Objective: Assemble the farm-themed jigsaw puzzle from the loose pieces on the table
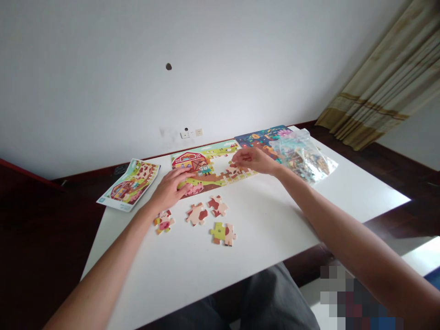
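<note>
A farm jigsaw puzzle [222, 149] with a red barn lies partly joined on the white table, a white gap in its middle. My left hand [173, 183] rests on its lower left part, fingers spread and flat. Over its right side is my right hand [256, 159], fingers bent together just above brown-and-cream cow pieces [233, 170]; whatever they hold is hidden. Several loose pieces lie nearer me: a cow-face piece [165, 222] by my left wrist, two brown-spotted pieces [197, 214] [217, 206], and a green-and-cream piece [223, 233].
A picture card [132, 185] of the farm scene lies at the table's left edge. Behind my right hand is a dark blue puzzle [254, 137], partly under a clear plastic bag [304, 156] of pieces. A wall stands behind the table [268, 229]; a curtain [381, 87] hangs right.
</note>
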### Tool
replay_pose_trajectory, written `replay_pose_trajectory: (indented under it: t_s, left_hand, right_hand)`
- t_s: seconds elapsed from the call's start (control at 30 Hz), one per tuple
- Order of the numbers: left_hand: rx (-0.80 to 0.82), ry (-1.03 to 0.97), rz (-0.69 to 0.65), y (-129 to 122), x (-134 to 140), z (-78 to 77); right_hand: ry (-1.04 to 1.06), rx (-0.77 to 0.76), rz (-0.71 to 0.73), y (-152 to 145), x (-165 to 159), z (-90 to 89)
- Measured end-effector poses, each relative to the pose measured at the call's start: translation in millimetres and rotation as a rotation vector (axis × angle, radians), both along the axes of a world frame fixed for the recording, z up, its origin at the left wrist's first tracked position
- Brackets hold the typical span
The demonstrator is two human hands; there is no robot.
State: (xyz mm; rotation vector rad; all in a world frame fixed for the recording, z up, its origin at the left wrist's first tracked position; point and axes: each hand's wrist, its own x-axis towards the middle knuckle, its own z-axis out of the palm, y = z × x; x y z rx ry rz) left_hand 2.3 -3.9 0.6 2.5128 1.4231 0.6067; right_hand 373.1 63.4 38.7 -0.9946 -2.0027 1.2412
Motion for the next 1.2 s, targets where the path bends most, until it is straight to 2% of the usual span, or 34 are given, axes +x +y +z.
replay_pose_trajectory:
  t_s: [0.1, 0.17, 0.23, 0.33, 0.4, 0.5, 0.57, 0.77, 1.07, 1.2]
  left_hand:
    - [-0.005, 0.005, -0.01, -1.2, 0.9, 1.4]
    - [-0.004, -0.002, -0.009, -2.0, 1.8, 2.6]
    - [-0.008, -0.008, -0.006, -2.5, 2.6, 3.4]
    - [-0.008, -0.025, -0.02, -2.3, 2.7, 3.0]
    - [0.008, -0.041, -0.025, -1.7, 2.1, 2.0]
    - [0.014, -0.033, -0.033, -1.2, 1.2, 1.0]
    - [0.011, -0.024, -0.027, -1.4, 0.8, 1.1]
    - [-0.006, -0.008, -0.002, -2.7, 0.9, 1.9]
    - [-0.013, -0.01, -0.002, -4.2, 2.1, 3.8]
    - [-0.018, -0.027, 0.005, -4.1, 2.6, 4.1]
  right_hand:
    - [-0.153, -0.162, 0.362, -14.0, -5.3, 9.5]
    - [-0.276, -0.179, 0.536, -21.4, -9.0, 13.6]
    - [-0.306, -0.035, 0.52, -26.9, -12.9, 17.7]
    - [-0.246, 0.278, 0.348, -36.9, -20.8, 27.9]
    - [-0.247, 0.353, 0.383, -48.5, -29.0, 35.8]
    - [-0.317, 0.34, 0.573, -72.8, -45.5, 40.9]
    - [-0.372, 0.35, 0.635, -89.0, -56.9, 38.0]
    - [-0.457, 0.48, 0.662, -112.2, -72.0, 27.2]
    - [-0.458, 0.372, 0.742, -117.6, -75.1, 31.5]
    - [-0.406, 0.35, 0.711, -115.8, -77.6, 28.9]
